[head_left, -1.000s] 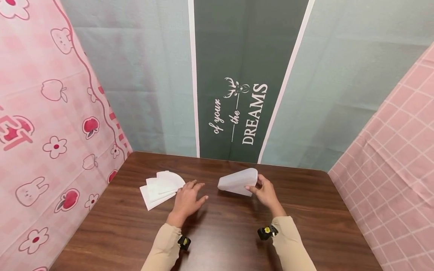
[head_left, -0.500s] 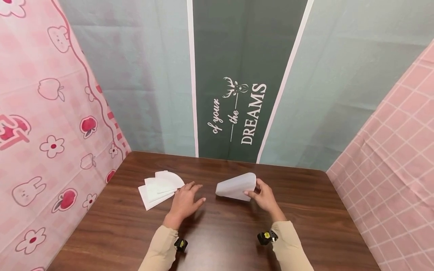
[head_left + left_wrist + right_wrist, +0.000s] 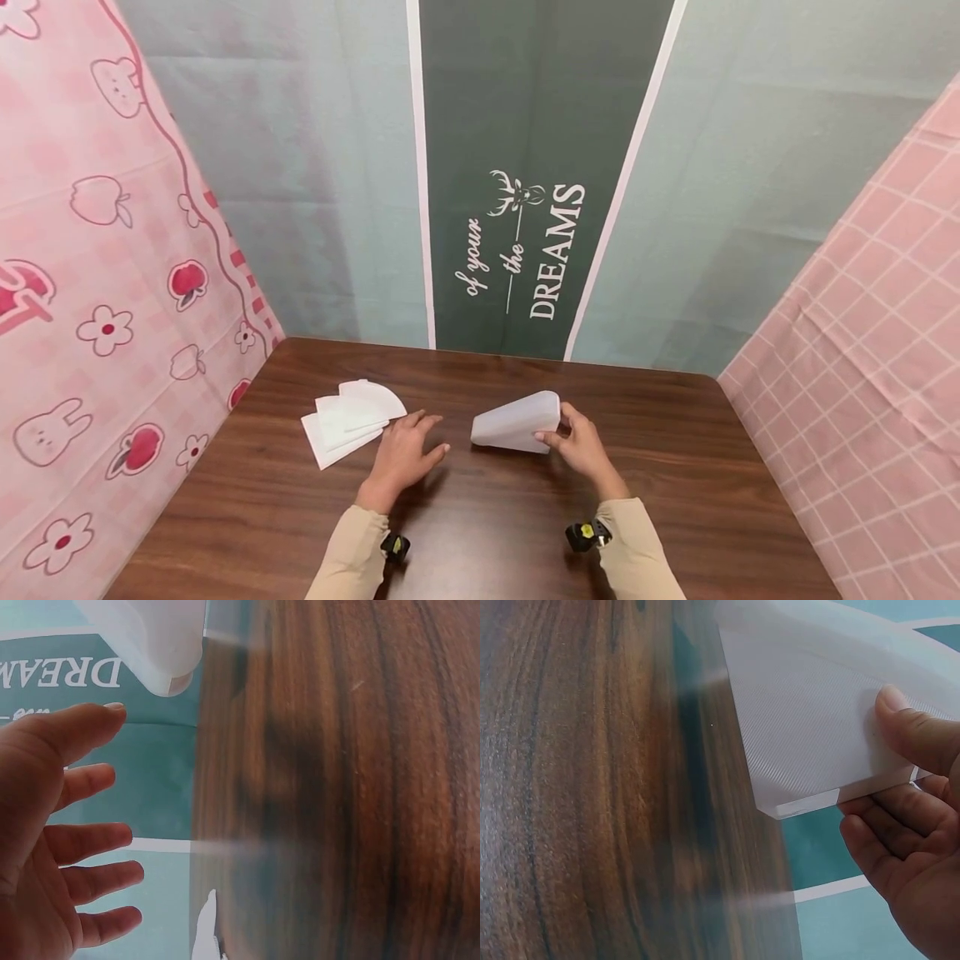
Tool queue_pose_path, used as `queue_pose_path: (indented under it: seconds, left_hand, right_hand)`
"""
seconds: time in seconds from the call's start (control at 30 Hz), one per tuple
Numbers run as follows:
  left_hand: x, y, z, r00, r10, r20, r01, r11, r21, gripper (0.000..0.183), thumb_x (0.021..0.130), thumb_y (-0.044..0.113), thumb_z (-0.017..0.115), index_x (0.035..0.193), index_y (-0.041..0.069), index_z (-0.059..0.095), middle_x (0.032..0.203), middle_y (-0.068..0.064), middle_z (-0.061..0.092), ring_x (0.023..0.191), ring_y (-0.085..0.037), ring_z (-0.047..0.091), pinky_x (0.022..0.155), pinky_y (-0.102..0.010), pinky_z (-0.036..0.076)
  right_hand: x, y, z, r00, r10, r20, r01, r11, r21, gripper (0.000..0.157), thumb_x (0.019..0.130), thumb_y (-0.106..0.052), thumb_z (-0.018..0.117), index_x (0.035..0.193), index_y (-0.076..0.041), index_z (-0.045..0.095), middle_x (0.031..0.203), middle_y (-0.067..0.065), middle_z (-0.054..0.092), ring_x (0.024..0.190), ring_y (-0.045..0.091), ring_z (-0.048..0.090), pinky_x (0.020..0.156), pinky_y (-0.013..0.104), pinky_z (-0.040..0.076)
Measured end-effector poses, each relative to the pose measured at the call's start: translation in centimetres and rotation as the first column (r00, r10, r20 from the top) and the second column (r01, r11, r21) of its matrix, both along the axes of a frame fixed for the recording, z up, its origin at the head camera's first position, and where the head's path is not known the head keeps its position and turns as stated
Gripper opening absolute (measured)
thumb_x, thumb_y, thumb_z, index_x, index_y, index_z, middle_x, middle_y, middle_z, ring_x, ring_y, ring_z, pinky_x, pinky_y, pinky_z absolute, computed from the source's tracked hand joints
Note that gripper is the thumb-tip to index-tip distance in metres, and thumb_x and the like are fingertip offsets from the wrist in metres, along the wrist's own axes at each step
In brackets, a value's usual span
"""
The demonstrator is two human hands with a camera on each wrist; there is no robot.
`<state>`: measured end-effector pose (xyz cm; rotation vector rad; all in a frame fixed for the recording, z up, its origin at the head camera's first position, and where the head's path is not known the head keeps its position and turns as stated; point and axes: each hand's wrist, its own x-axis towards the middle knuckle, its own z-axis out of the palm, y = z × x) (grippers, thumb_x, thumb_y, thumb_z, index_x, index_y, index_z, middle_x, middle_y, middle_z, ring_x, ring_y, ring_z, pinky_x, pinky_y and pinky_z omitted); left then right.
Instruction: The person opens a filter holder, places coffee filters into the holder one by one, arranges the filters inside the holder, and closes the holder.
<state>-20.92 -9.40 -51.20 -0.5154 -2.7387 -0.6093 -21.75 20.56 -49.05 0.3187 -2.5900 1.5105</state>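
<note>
In the head view, several white cone-shaped paper filters (image 3: 352, 421) lie fanned out on the left half of the table. Beside their right edge is my left hand (image 3: 403, 454), its fingers spread; whether a fingertip touches the paper cannot be told. My right hand (image 3: 581, 442) grips a white tapered plastic case (image 3: 517, 423) by its wide end, the narrow end pointing left. In the right wrist view, the thumb (image 3: 915, 731) presses on the ribbed face of the case and the other fingers lie behind and under it. The inside of the case is hidden.
A dark wood-grain table (image 3: 480, 533) spans the front. Behind it hangs a grey-green curtain (image 3: 510, 100) with lettering. Pink patterned cloth (image 3: 112, 333) borders the left side and pink checked cloth (image 3: 862, 375) the right. Each wrist wears a small black camera (image 3: 587, 536).
My right hand has brought the white case slightly lower and nearer to me. My left hand has drawn back slightly from the filters, and the filters lie as before.
</note>
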Motion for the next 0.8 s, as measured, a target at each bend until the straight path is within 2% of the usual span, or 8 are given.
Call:
queue_pose_path:
  seconds: [0.1,0.17,0.4,0.8]
  left_hand:
    - [0.0,-0.3,-0.3,1.000,0.004,0.008,-0.004,1.000,-0.001,0.045,0.080,0.035,0.071,0.116,0.010,0.063,0.117,-0.021,0.057,0.103,-0.040,0.055,0.080,-0.056,0.042]
    - [0.1,-0.4,-0.6,1.000,0.005,0.017,-0.005,1.000,-0.008,0.044,0.080,0.034,0.071,0.116,0.010,0.063,0.117,-0.021,0.057,0.102,-0.040,0.056,0.079,-0.055,0.043]
    - [0.3,-0.9,-1.0,0.999,0.015,0.051,-0.013,1.000,-0.025,0.044,0.079,0.035,0.071,0.114,0.008,0.064,0.115,-0.022,0.058,0.100,-0.040,0.056,0.076,-0.054,0.044]
    - [-0.4,-1.7,-2.1,0.992,0.038,0.123,-0.035,0.999,-0.025,0.044,0.078,0.033,0.072,0.113,0.008,0.064,0.108,-0.018,0.060,0.093,-0.037,0.058,0.072,-0.051,0.046]
  right_hand:
    - [0.8,-0.5,0.9,1.000,0.023,-0.018,-0.023,1.000,-0.002,0.033,0.073,0.002,0.076,0.100,0.002,0.056,0.088,0.010,0.065,0.078,0.021,0.059,0.066,0.029,0.049]
    - [1.0,-0.7,1.0,0.999,0.029,-0.019,-0.029,1.000,-0.009,0.033,0.073,0.003,0.075,0.100,0.004,0.056,0.087,0.011,0.065,0.078,0.022,0.059,0.066,0.031,0.049]
    - [0.1,-0.4,-1.8,1.000,0.004,0.029,-0.004,1.000,0.015,0.036,0.072,-0.006,0.079,0.102,-0.002,0.057,0.089,0.005,0.066,0.078,0.016,0.059,0.066,0.027,0.048]
    - [-0.1,-0.9,-3.2,0.999,0.042,0.034,-0.042,0.999,0.016,0.036,0.072,-0.005,0.079,0.101,-0.003,0.057,0.087,0.005,0.066,0.076,0.017,0.058,0.066,0.029,0.047]
